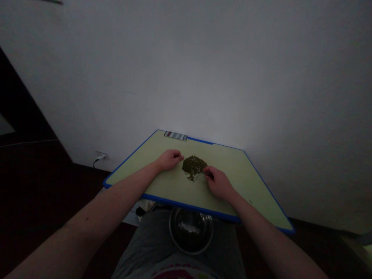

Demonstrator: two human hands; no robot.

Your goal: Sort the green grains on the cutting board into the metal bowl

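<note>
A heap of small greenish-brown bits point(193, 165) lies on a pale yellow-green tabletop point(168, 186) with a blue rim. They look like beans or seeds, too dark to name surely. At the heap's left edge is my left hand point(171, 159), its fingers curled and thumb tip close together with them; anything pinched there is too small to see. My right hand point(217, 182) touches the heap's right side, fingers bent into a pinch. Beside its fingertips shows a faint, see-through curved shape point(199, 177); whether it is held I cannot tell.
A shiny metal bowl point(191, 232) rests between my thighs, below the near table edge. A printed label strip point(175, 135) lies at the table's far edge, against a white wall point(203, 69). A plug with a cord point(100, 157) is in the wall at left.
</note>
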